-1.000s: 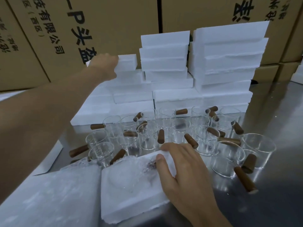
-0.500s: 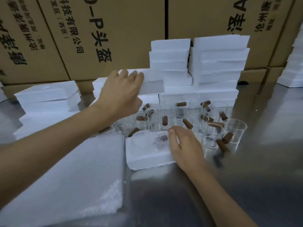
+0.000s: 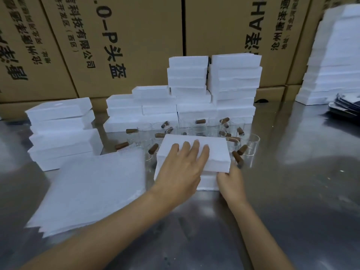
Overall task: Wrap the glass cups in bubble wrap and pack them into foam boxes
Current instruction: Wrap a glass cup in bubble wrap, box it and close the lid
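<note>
Change: our left hand has come back from the foam stacks with a white foam lid, and it now sits over the foam box where half a second ago we saw the wrapped cup lying open to view.
Left hand: fingers straight and spread, pressing flat on top of the lid, palm over its near edge.
Right hand: our right hand is at the box's near right corner, fingers curled against the foam just under the lid's edge; how firmly it grips we cannot tell.
Box: on the steel table, straight in front of us, lid lying a little askew on top.
Glass cups: a cluster of clear cups with brown handles stands just behind and to the right of the box.
Bubble wrap: a stack of sheets lies to the left, touching the box's left side.
Foam stacks: more boxes piled behind the cups, another pile at far left.
Backdrop: cardboard cartons with printed characters.
</note>
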Demonstrator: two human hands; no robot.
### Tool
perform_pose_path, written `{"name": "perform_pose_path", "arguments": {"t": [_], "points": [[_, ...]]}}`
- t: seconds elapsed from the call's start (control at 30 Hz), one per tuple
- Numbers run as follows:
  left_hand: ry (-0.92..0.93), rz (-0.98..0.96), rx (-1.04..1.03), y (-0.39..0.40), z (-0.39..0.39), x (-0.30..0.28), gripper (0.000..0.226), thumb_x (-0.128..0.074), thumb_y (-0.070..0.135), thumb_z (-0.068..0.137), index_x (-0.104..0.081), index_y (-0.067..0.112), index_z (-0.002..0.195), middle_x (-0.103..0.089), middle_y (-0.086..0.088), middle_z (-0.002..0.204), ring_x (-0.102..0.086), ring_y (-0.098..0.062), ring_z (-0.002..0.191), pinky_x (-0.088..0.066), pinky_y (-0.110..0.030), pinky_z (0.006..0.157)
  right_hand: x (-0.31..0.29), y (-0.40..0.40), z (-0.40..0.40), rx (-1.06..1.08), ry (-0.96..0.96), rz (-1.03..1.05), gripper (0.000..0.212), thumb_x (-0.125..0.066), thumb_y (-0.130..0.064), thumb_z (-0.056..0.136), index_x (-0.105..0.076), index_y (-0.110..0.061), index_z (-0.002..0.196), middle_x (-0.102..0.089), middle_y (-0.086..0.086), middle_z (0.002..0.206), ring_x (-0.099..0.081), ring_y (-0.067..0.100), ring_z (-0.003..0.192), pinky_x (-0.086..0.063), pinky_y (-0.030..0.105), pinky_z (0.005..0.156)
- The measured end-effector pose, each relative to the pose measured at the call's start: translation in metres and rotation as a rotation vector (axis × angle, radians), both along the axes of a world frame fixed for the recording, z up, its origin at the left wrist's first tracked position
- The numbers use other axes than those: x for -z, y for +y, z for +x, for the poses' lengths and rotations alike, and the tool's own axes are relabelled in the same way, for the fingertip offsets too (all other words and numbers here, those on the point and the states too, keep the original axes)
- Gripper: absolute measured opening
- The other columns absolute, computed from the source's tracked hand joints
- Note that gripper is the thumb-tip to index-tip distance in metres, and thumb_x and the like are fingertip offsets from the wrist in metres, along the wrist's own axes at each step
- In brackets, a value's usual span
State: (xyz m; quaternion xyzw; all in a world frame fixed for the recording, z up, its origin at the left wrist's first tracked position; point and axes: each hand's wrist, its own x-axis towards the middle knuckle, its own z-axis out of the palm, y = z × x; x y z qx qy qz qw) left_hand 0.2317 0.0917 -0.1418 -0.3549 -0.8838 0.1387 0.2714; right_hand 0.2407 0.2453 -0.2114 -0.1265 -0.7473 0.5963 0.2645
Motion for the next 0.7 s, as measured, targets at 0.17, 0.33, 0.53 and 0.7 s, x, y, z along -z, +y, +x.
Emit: {"name": "perform_pose_path", "arguments": {"t": [0.17,0.33,0.53,0.7], "points": [[-0.075,0.07,-0.026,-0.008,-0.007,0.003,0.065,-0.049,0.025,0.09,-0.027,0.016,0.15,-0.038,-0.014,0.153,-0.039,-0.034,0.131,-0.027,-0.05,0.107,-0.007,0.007,0.005,0.122,0.083,-0.47,0.027,-0.043,-0.012,0.104,-0.065,-0.019,0.118,-0.07,0.005,0.116,-0.07,0.013,0.091,-0.057,0.02,0.075],[-0.088,0.07,-0.088,-0.013,0.0,0.01,0.067,-0.058,0.024,0.086,-0.035,0.016,0.149,-0.043,-0.017,0.151,-0.042,-0.035,0.132,-0.031,-0.052,0.107,-0.009,0.001,0.013,-0.09,0.054,-0.241,0.021,-0.055,-0.042,0.095,-0.069,-0.034,0.108,-0.07,-0.015,0.111,-0.063,0.005,0.108,-0.048,0.031,0.094],[-0.067,0.128,-0.096,-0.018,0.002,0.013,0.071,-0.073,0.025,0.077,-0.049,0.017,0.143,-0.054,-0.015,0.143,-0.052,-0.035,0.126,-0.041,-0.053,0.103,-0.012,-0.003,0.015,-0.161,0.037,-0.15,0.019,-0.059,-0.047,0.095,-0.064,-0.045,0.113,-0.063,-0.034,0.11,-0.055,-0.018,0.103,-0.042,0.017,0.088],[-0.166,0.242,-0.058,-0.021,0.0,0.016,0.066,-0.058,0.023,0.088,-0.039,0.023,0.151,-0.04,-0.01,0.155,-0.036,-0.034,0.139,-0.021,-0.05,0.114,-0.011,-0.003,0.013,-0.148,0.042,-0.172,0.042,-0.06,-0.052,0.083,-0.062,-0.041,0.124,-0.064,-0.035,0.109,-0.055,-0.019,0.103,-0.042,0.014,0.084]]}}
